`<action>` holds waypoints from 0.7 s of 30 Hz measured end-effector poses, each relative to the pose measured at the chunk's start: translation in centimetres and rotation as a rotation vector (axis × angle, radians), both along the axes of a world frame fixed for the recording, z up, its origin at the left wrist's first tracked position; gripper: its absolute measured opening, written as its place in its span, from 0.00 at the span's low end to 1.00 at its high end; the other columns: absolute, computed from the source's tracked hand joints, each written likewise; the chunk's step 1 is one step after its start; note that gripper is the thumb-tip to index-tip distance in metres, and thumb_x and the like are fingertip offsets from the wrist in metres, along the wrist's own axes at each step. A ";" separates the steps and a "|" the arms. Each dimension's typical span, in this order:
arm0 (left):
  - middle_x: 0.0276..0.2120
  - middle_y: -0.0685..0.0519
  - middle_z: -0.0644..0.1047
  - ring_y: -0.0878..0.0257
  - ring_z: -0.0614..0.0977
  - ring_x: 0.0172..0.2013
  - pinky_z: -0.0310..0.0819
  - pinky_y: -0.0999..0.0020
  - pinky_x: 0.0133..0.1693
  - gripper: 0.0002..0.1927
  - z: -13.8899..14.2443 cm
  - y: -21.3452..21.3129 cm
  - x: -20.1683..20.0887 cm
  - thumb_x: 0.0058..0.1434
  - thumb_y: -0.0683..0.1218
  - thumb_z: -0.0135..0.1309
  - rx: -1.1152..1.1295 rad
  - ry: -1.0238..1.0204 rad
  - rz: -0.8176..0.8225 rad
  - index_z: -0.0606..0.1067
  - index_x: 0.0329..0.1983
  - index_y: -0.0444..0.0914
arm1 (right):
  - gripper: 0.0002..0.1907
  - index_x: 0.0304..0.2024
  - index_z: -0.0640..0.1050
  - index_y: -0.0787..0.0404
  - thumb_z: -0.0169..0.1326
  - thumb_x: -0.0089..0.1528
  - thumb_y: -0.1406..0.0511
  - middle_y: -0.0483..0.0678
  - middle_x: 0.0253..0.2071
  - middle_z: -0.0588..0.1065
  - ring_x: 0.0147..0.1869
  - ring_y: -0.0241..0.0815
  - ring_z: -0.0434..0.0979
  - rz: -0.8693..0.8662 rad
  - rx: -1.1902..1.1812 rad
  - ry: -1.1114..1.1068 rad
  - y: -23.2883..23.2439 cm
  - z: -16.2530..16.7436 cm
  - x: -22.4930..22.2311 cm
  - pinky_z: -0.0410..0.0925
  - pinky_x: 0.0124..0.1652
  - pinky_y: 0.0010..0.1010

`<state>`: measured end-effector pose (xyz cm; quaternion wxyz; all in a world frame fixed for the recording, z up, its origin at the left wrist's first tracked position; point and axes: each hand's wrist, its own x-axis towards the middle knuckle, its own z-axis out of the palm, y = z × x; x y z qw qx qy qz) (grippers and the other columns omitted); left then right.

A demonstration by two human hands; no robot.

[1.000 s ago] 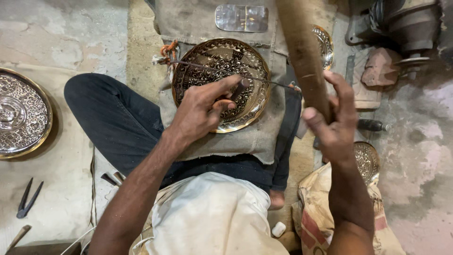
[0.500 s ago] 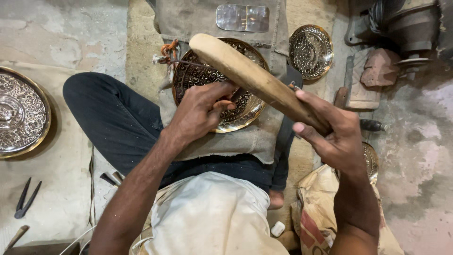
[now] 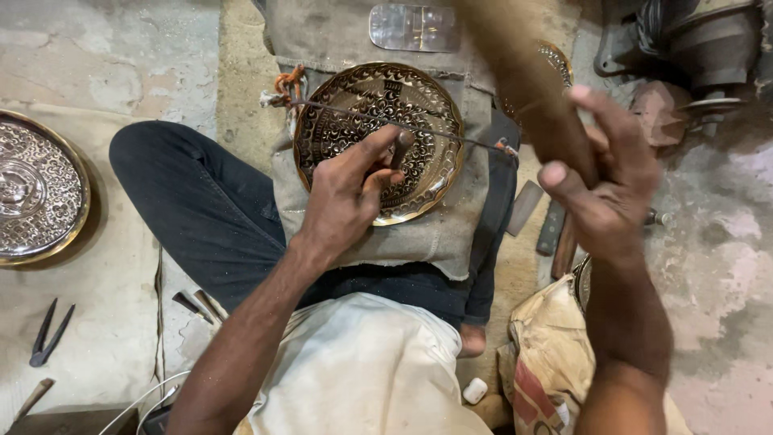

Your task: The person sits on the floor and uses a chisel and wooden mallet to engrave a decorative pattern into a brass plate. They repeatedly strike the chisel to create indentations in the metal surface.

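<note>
A round engraved brass plate (image 3: 419, 101) lies on a cloth-covered block in front of my crossed legs, with a thin wire stretched across it. My left hand (image 3: 346, 197) rests on the plate's lower left and pinches a short metal punch (image 3: 400, 147) upright against the surface. My right hand (image 3: 608, 181) grips a wooden mallet (image 3: 515, 64), raised and blurred above the plate's right side.
A second engraved plate (image 3: 36, 189) lies on the floor at far left, with pliers (image 3: 48, 332) below it. Chisels and tools (image 3: 547, 225) lie right of the block. A small brass dish (image 3: 557, 60) and a machine (image 3: 692, 48) stand at top right; a sack (image 3: 547, 362) is at lower right.
The mallet came down onto the punch half a second ago and has swung back up, blurred. My left hand has kept the punch on the plate.
</note>
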<state>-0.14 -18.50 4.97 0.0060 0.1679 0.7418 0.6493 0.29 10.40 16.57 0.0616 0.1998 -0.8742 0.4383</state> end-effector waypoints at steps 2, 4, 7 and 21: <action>0.45 0.43 0.80 0.58 0.89 0.44 0.88 0.68 0.45 0.33 0.2 -0.1 -0.1 0.62 0.27 0.45 -0.053 -0.002 0.010 0.66 0.70 0.40 | 0.26 0.66 0.74 0.57 0.65 0.67 0.63 0.52 0.41 0.81 0.36 0.33 0.78 0.023 0.111 -0.057 -0.3 0.5 -0.4 0.71 0.37 0.26; 0.45 0.43 0.80 0.58 0.89 0.44 0.87 0.68 0.45 0.33 0.3 0.0 -0.2 0.62 0.27 0.46 -0.058 -0.002 0.012 0.65 0.70 0.40 | 0.26 0.65 0.75 0.56 0.64 0.65 0.63 0.50 0.39 0.82 0.32 0.31 0.77 0.050 0.226 -0.108 -0.9 1.0 -0.7 0.70 0.31 0.25; 0.49 0.43 0.81 0.58 0.89 0.44 0.87 0.68 0.45 0.31 0.2 0.0 -0.3 0.65 0.28 0.47 -0.015 0.012 0.002 0.65 0.70 0.40 | 0.29 0.66 0.70 0.56 0.63 0.64 0.60 0.47 0.37 0.79 0.31 0.29 0.74 -0.038 0.035 -0.171 -2.1 1.1 -0.5 0.67 0.30 0.24; 0.43 0.44 0.81 0.59 0.88 0.42 0.87 0.68 0.41 0.30 0.0 -0.3 -0.5 0.63 0.29 0.50 -0.066 0.007 -0.024 0.67 0.68 0.40 | 0.29 0.67 0.70 0.56 0.61 0.65 0.58 0.44 0.33 0.76 0.27 0.30 0.70 -0.006 0.118 -0.201 -1.1 0.1 0.9 0.68 0.30 0.27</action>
